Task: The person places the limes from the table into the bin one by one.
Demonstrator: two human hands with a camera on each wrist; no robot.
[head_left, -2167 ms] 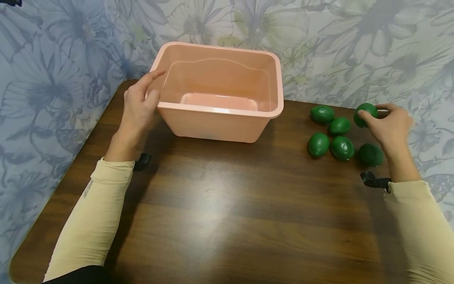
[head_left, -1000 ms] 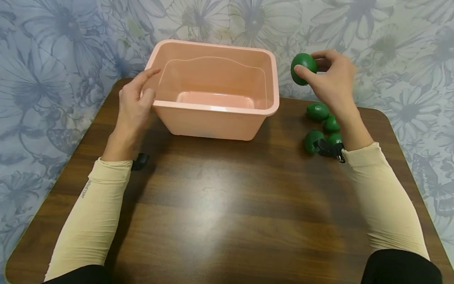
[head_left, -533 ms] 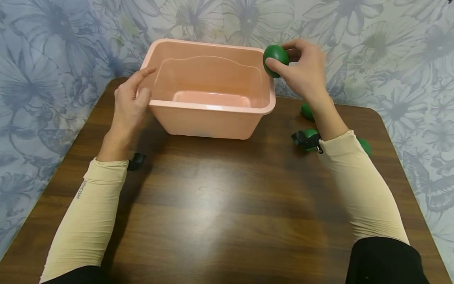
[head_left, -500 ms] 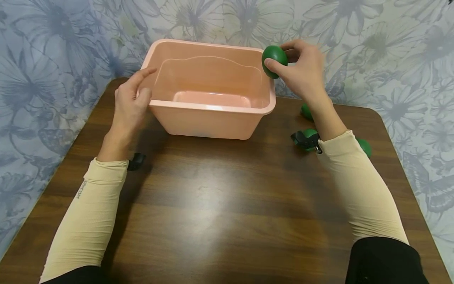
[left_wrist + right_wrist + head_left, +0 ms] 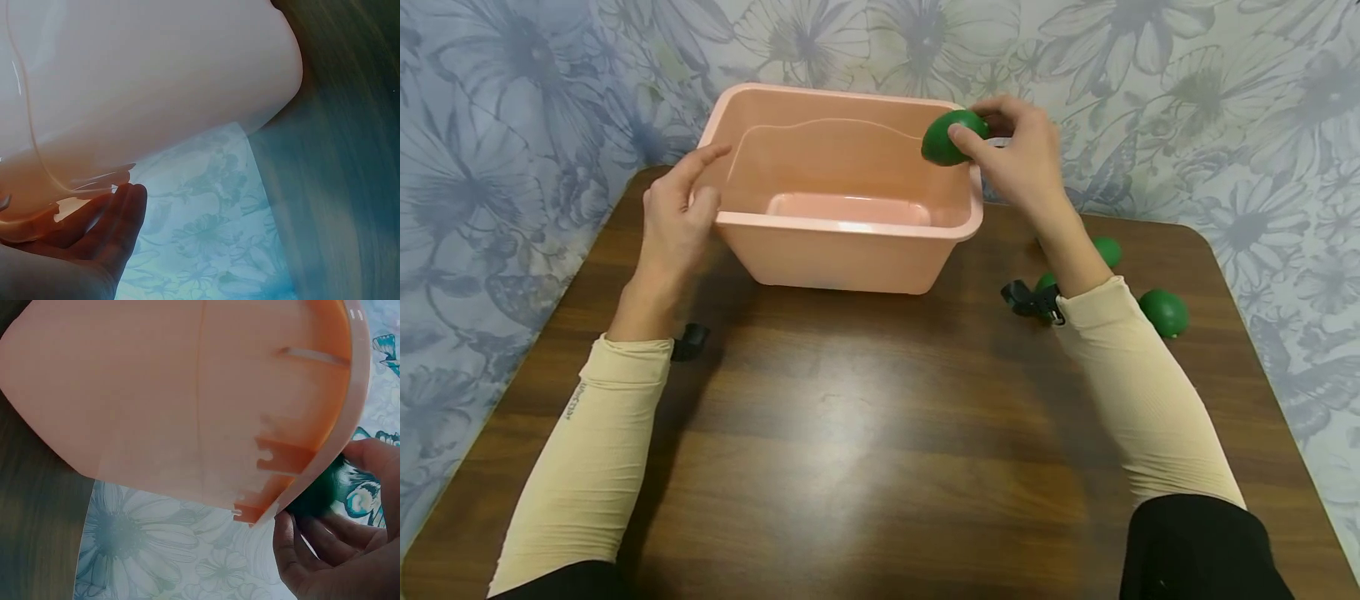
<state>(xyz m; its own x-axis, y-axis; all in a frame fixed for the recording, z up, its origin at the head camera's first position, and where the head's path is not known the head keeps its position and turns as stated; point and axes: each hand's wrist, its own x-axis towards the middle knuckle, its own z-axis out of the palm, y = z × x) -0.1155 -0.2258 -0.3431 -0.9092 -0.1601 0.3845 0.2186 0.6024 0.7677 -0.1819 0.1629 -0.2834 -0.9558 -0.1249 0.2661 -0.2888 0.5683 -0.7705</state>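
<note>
A pink plastic tub (image 5: 838, 262) stands at the back of the wooden table. My left hand (image 5: 677, 208) grips its left rim; in the left wrist view those fingers (image 5: 122, 219) reach beneath the rim on the outside. At the tub's opposite end, my right hand (image 5: 1026, 162) pinches a shiny green lime (image 5: 947, 140) between thumb and fingers. The lime overlaps the right back corner of the rim in the head view, its narrow end pointing left over the opening. From the right wrist, the lime (image 5: 319, 490) shows partly behind the rim.
Several more limes lie on the table (image 5: 850, 433) at the right, partly hidden by my right forearm; one lime (image 5: 1163, 312) shows beyond the sleeve. A wall with flower-patterned paper (image 5: 1120, 108) rises behind the tub.
My right hand has lifted the lime from the group at the right and carried it left to the tub's rim, tipping it onto its side. My left hand has kept its grip.
</note>
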